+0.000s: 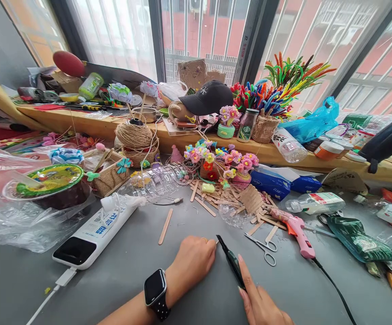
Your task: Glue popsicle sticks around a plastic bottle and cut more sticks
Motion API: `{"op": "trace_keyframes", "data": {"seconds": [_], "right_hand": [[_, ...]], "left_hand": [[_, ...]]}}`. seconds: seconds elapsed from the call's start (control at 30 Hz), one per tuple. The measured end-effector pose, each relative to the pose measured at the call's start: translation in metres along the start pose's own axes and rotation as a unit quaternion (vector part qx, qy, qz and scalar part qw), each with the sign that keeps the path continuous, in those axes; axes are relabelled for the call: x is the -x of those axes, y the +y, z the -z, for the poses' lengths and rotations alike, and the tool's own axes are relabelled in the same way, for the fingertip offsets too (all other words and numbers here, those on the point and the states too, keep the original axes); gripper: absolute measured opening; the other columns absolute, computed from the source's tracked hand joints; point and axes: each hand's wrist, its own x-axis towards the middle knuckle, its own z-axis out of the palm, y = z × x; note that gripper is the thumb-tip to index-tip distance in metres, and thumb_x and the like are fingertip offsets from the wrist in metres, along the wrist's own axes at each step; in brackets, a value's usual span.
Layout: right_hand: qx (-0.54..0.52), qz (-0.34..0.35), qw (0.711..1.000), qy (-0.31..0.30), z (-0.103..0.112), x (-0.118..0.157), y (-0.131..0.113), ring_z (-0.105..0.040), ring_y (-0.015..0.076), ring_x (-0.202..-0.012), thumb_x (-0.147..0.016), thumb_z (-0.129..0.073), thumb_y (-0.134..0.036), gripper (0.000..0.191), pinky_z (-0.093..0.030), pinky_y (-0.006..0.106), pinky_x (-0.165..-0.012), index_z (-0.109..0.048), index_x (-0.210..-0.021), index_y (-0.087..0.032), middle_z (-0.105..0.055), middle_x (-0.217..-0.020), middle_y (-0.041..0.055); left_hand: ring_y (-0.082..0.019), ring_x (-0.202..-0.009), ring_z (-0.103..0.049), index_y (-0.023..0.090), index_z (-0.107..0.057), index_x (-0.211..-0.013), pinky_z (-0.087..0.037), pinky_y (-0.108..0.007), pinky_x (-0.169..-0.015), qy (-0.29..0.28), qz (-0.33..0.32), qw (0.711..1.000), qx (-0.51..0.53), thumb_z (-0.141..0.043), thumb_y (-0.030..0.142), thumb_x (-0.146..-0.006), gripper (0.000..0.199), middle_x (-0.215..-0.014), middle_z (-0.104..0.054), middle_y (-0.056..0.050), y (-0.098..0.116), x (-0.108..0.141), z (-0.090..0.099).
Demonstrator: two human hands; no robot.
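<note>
My right hand (260,300) grips a dark utility knife (231,262), index finger laid along its body. The blade end points up and left, close to the fingertips of my left hand (194,259). That hand rests curled on the grey table (121,280), fingers pressed together and a watch (155,289) on the wrist. A tiny pale bit shows at its fingertips; what it holds is hidden. A single wooden craft stick (165,226) lies beyond the left hand. Small scissors (263,248) lie beyond the knife, on the right.
Several craft sticks are heaped (211,198) at the back. A pink glue gun (296,232) with a black cord lies on the right. To the left are a white charging device (94,234) and a plastic-wrapped bowl (50,185). A crowded ledge (175,135) runs below the windows.
</note>
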Motion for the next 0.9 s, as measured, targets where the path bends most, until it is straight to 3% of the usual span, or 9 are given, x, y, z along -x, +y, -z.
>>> {"op": "trace_keyframes", "data": {"seconds": [0.2, 0.4, 0.9], "right_hand": [[-0.015, -0.003, 1.0, 0.007, -0.002, 0.0, 0.001, -0.038, 0.0068, -0.023, -0.082, -0.03, -0.028, 0.051, -0.031, 0.015, -0.023, -0.01, -0.128, -0.035, -0.043, -0.044, -0.0055], [0.009, 0.005, 1.0, 0.004, 0.002, -0.002, -0.002, -0.04, 0.0076, -0.024, -0.081, -0.032, -0.025, 0.057, -0.034, 0.016, -0.024, 0.0, -0.128, -0.034, -0.044, -0.046, -0.0063], [0.049, 0.029, 0.998, -0.013, 0.011, -0.006, -0.004, -0.043, 0.008, -0.025, -0.08, -0.035, -0.024, 0.057, -0.031, 0.016, -0.024, -0.005, -0.129, -0.031, -0.044, -0.046, -0.0061]], "left_hand": [[-0.017, -0.058, -0.056, 0.016, -0.046, -0.066, -0.034, -0.024, -0.05, -0.004, 0.001, 1.0, 0.005, -0.033, 0.017, -0.08, 0.018, -0.061, -0.056, -0.003, 0.0, 0.0, 0.0], [-0.017, -0.058, -0.056, 0.017, -0.047, -0.067, -0.035, -0.024, -0.05, 0.0, 0.002, 1.0, -0.005, -0.035, 0.017, -0.079, 0.017, -0.062, -0.058, -0.002, 0.0, 0.0, 0.0], [-0.017, -0.054, -0.056, 0.017, -0.046, -0.066, -0.035, -0.025, -0.048, 0.022, -0.013, 1.0, -0.017, -0.033, 0.017, -0.08, 0.019, -0.058, -0.056, -0.002, 0.0, 0.001, -0.005]]}}
